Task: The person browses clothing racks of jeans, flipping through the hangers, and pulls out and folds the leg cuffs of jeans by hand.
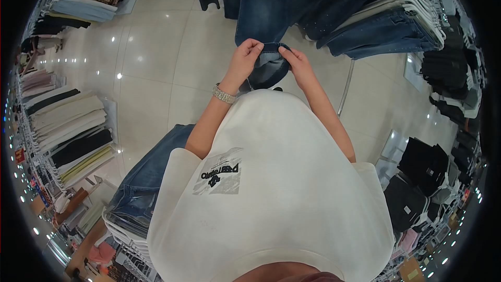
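Both my hands pinch the edge of a pair of dark blue jeans [263, 13] in front of my chest. My left hand [246, 60], with a silver watch [224, 94] at the wrist, grips the edge on the left. On the right, my right hand [296, 62] holds the same edge between thumb and fingers. A stretch of hem lies between the two thumbs, and folded denim hangs below it towards my white shirt [292, 177].
Jeans on white hangers [417, 5] fill a rack at the upper right. More jeans [141, 188] hang at the lower left. Racks of folded trousers [68, 120] stand left, dark clothes [425, 167] right. A metal rail [345, 89] rises beside my right arm.
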`<state>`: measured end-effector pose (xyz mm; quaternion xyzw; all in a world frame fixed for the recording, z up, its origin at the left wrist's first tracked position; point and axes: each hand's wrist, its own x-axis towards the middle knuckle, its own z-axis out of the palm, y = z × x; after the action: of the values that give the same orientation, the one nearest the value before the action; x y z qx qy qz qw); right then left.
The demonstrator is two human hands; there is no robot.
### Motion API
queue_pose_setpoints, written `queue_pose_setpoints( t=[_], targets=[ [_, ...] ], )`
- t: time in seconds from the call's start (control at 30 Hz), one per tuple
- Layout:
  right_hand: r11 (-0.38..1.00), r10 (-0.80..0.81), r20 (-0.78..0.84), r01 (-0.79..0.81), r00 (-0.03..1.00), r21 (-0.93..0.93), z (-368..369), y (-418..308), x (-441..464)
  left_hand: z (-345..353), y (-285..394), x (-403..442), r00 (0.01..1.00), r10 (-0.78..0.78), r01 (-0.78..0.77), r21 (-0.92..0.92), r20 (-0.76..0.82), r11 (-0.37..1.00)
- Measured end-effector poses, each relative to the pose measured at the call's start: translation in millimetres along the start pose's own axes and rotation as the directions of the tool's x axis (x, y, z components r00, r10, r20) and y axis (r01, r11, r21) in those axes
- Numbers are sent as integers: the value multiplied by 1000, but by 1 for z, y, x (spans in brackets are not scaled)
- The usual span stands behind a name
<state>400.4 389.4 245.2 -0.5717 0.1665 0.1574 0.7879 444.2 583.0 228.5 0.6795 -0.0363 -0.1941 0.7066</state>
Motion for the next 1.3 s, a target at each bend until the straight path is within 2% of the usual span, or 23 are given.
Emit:
queue_pose_setpoints(
  t=[0.13,0.3,0.4,0.5,0.6,0.7,0.73,0.8,0.9,0.93,1.0,1.13,1.23,1.3],
  targets=[
    [1000,21,-29,-21,999,-2,-2,0,2,0,2,-1,1000,8,-8,-4,11,1000],
    [992,-32,-84,42,996,120,0,-3,3,2,14,-8,996,-5,2,28,90,1000],
    [990,-43,-81,53,996,130,-7,-5,6,-2,0,-9,996,-11,-20,348,88,937],
    [994,-43,-50,48,998,98,-13,-5,6,-6,-17,-8,997,-39,-3,515,70,857],
    [998,-48,-46,49,998,33,-16,-4,4,-19,-56,-5,997,68,-34,680,-24,732],
    [997,-72,-78,71,994,-8,-22,2,1,-32,-71,-11,989,53,65,726,-139,685],
    [997,-82,-91,81,992,-15,-26,7,0,-38,-85,-11,987,6,108,694,-159,712],
    [982,-88,-92,71,992,-175,-38,26,2,-46,-107,-8,977,-95,194,624,-189,757],
    [933,-133,-118,85,984,-349,-58,59,2,-42,-87,-15,938,-284,336,321,-198,886],
    [914,-156,-126,94,980,-395,-62,67,2,-42,-86,-16,946,-265,310,281,-189,908],
    [902,-73,-147,3,986,-431,-69,78,-2,-39,-82,-17,959,-223,256,199,-174,946],
    [812,-25,-186,-89,982,-577,-73,88,-10,-31,-75,-18,980,-139,168,218,-141,961],
    [559,-210,-60,70,976,-826,-80,103,-8,-30,-85,-16,991,-108,127,272,-83,954],
    [414,-139,-29,31,990,-910,-78,107,-7,-27,-84,-15,995,-86,97,315,-48,944]
  ],
)
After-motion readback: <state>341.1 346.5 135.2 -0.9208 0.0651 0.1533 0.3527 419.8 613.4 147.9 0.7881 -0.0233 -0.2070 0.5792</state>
